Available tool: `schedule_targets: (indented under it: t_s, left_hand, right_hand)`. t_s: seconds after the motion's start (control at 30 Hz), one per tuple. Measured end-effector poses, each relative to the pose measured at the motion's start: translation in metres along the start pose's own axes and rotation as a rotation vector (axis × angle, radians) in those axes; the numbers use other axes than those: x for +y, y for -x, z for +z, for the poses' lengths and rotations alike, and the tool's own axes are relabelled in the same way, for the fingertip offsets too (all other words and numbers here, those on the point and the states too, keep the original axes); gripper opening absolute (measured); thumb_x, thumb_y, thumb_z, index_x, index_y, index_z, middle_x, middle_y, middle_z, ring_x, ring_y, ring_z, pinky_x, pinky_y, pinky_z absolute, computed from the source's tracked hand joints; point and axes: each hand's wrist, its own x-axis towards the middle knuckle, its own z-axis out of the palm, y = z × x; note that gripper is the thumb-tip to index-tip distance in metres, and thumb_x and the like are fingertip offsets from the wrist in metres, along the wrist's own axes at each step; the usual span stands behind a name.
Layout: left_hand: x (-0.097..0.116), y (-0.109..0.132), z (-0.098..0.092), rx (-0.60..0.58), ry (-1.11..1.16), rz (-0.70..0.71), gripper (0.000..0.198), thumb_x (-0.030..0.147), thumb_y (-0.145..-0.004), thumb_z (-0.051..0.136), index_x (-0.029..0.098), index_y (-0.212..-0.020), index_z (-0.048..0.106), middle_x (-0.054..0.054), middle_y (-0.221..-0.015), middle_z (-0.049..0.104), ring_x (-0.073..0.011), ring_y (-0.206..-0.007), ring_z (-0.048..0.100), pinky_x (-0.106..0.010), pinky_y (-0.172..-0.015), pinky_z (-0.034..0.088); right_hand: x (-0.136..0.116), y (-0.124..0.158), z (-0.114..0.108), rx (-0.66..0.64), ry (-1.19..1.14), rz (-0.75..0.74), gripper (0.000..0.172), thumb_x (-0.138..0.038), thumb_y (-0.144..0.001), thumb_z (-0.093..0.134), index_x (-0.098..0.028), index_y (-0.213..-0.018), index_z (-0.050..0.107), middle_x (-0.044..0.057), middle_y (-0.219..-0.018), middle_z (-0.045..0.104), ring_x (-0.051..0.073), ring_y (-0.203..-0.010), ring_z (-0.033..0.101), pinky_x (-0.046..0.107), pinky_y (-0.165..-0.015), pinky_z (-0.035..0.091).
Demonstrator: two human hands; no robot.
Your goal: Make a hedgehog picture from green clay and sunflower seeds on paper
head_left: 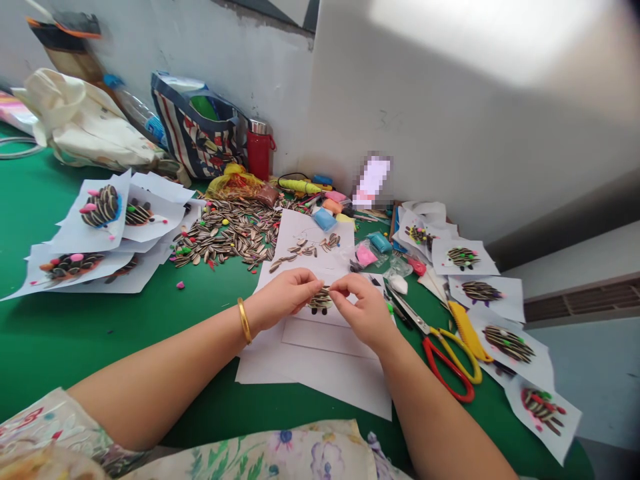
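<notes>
Both hands meet over a sheet of white paper (320,327) in front of me. On it lies a small hedgehog figure of striped sunflower seeds (320,303) with black feet, partly covered by my fingers. My left hand (287,297), a gold bangle at its wrist, has thumb and forefinger pressed together just above the figure. Close by on the right, my right hand (364,310) makes a similar pinch. Whatever is between the fingertips is too small to make out. Loose seeds lie on another paper (345,233) just beyond.
A heap of sunflower seeds (235,230) spreads at the back left. Finished seed hedgehogs on paper (100,217) are stacked left; more cards (507,340) line the right. Scissors (453,363), a yellow cutter (467,330), blue clay (325,220) and a red bottle (259,150) surround the work.
</notes>
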Motion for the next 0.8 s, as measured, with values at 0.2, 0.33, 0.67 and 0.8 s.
schedule_targets:
  t_s: [0.2, 0.33, 0.67, 0.8]
  left_hand:
    - [0.002, -0.003, -0.001, 0.088, 0.070, -0.036, 0.024, 0.040, -0.088, 0.056, 0.018, -0.080, 0.056, 0.007, -0.051, 0.041, -0.0043, -0.038, 0.028, -0.018, -0.038, 0.018]
    - [0.002, -0.003, -0.002, 0.102, 0.094, -0.042, 0.021, 0.037, -0.089, 0.055, 0.017, -0.081, 0.057, 0.007, -0.052, 0.042, -0.0038, -0.038, 0.028, -0.017, -0.038, 0.019]
    - [0.001, -0.004, -0.002, 0.097, 0.110, -0.043, 0.019, 0.034, -0.091, 0.053, 0.017, -0.082, 0.057, 0.007, -0.050, 0.041, -0.0041, -0.037, 0.027, -0.017, -0.037, 0.018]
    - [0.002, -0.004, -0.001, 0.100, 0.109, -0.048, 0.020, 0.034, -0.091, 0.053, 0.017, -0.081, 0.057, 0.007, -0.050, 0.041, -0.0041, -0.037, 0.028, -0.016, -0.037, 0.018]
  right_hand:
    - [0.007, -0.004, -0.016, -0.139, 0.252, 0.071, 0.012, -0.015, -0.082, 0.058, -0.021, -0.073, 0.065, 0.000, -0.076, 0.062, 0.016, -0.074, 0.054, 0.029, -0.069, 0.039]
    - [0.009, -0.004, -0.013, -0.222, 0.369, 0.071, 0.013, -0.013, -0.078, 0.059, -0.020, -0.069, 0.064, 0.001, -0.073, 0.061, 0.015, -0.072, 0.053, 0.028, -0.066, 0.035]
    - [0.009, -0.003, -0.001, -0.249, 0.483, 0.026, 0.012, -0.014, -0.081, 0.060, -0.019, -0.071, 0.063, 0.001, -0.076, 0.062, 0.015, -0.076, 0.053, 0.028, -0.069, 0.030]
    - [0.011, -0.003, 0.001, -0.274, 0.568, -0.023, 0.012, -0.017, -0.084, 0.059, -0.019, -0.073, 0.063, 0.002, -0.078, 0.063, 0.017, -0.079, 0.053, 0.030, -0.070, 0.028]
